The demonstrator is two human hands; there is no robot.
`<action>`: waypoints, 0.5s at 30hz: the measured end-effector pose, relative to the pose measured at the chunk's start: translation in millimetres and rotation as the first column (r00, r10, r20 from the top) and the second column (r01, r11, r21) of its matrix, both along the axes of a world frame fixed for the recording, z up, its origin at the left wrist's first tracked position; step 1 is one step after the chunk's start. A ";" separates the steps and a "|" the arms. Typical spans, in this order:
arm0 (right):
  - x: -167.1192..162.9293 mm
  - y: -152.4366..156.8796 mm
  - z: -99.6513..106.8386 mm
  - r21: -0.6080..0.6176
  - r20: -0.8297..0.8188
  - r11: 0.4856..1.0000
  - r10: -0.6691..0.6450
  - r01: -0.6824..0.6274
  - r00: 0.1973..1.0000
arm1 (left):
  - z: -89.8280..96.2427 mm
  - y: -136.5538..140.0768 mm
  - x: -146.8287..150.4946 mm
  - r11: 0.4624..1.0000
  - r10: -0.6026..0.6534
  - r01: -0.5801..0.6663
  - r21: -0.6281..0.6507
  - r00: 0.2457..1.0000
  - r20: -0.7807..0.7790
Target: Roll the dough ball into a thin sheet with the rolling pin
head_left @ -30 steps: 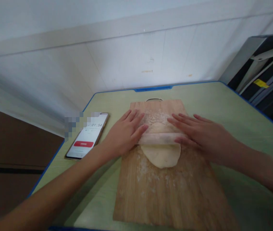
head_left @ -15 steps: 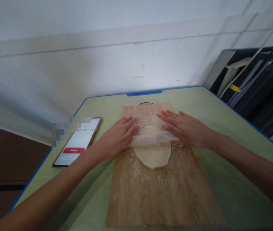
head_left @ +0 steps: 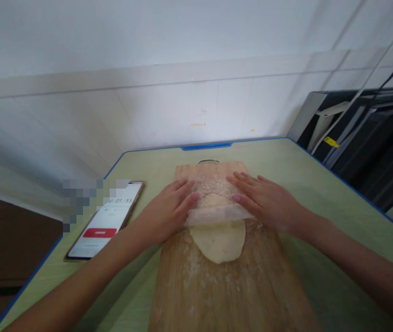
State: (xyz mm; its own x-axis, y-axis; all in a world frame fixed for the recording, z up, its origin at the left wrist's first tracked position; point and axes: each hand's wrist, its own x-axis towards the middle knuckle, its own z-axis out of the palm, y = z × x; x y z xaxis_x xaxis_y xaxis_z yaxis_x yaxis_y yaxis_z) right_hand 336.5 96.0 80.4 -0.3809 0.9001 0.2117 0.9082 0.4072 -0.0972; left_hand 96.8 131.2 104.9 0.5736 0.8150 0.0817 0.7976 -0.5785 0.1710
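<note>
On the wooden board (head_left: 213,295) lies a flat, rounded sheet of dough (head_left: 219,242). A pale, whitish rolling pin (head_left: 220,214), smeared by motion, crosses the dough's middle. My left hand (head_left: 175,203) rests over the pin's left end, its fingers stretched forward. Over the right end lies my right hand (head_left: 265,198), palm down with fingers extended and slightly spread. Both palms hide the pin's ends. White flour is scattered on the board around the dough, mostly beyond it and along its near edge.
A phone (head_left: 108,219) showing a running timer lies left of the board, close to my left forearm. The light green table (head_left: 155,161) has a blue edge and meets a white wall (head_left: 169,106). Dark flat panels (head_left: 383,138) lean beyond its right side.
The whole scene sits slightly lower in view, as the camera has tilted up. Both hands stay on the rolling pin over the dough. The phone's timer advanced by one second.
</note>
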 end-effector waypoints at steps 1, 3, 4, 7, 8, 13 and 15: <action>0.1 -4.2 -1.5 0.011 0.004 1.000 0.004 -0.004 1.000 | -0.2 -3.5 -1.5 1.000 -0.013 0.013 0.009 1.000 -0.009; 0.6 -17.8 -5.8 0.054 0.025 0.998 0.014 -0.016 1.000 | -1.3 -16.3 -5.3 0.998 -0.039 0.042 0.052 0.998 -0.045; 0.9 -24.6 -7.8 0.078 0.036 0.997 0.021 -0.023 0.999 | -2.2 -23.1 -7.1 0.995 -0.051 0.056 0.079 0.997 -0.062; 0.6 -30.8 -9.7 0.096 0.049 0.995 0.036 -0.041 0.998 | -4.4 -30.3 -9.0 0.991 -0.058 0.067 0.113 0.995 -0.084; 0.2 -27.2 -8.5 0.084 0.045 0.996 0.028 -0.032 0.999 | -4.7 -26.6 -8.2 0.993 -0.056 0.065 0.102 0.995 -0.084; -2.8 -4.4 0.4 0.026 0.011 1.000 -0.003 0.003 1.000 | -2.6 3.5 -1.1 0.999 0.002 -0.001 0.045 1.000 -0.016; -3.2 -8.1 -0.3 0.040 0.016 0.999 0.022 -0.022 1.000 | -2.7 1.4 -1.1 0.998 0.008 -0.006 0.070 1.000 -0.027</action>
State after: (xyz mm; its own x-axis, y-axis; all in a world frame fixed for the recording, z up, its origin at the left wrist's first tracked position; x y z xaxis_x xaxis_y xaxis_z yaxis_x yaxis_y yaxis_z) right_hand 333.3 87.9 80.1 -0.4039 0.8823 0.2418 0.9003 0.4303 -0.0663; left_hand 95.7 132.7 102.1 0.5703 0.8121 0.1232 0.8058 -0.5823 0.1082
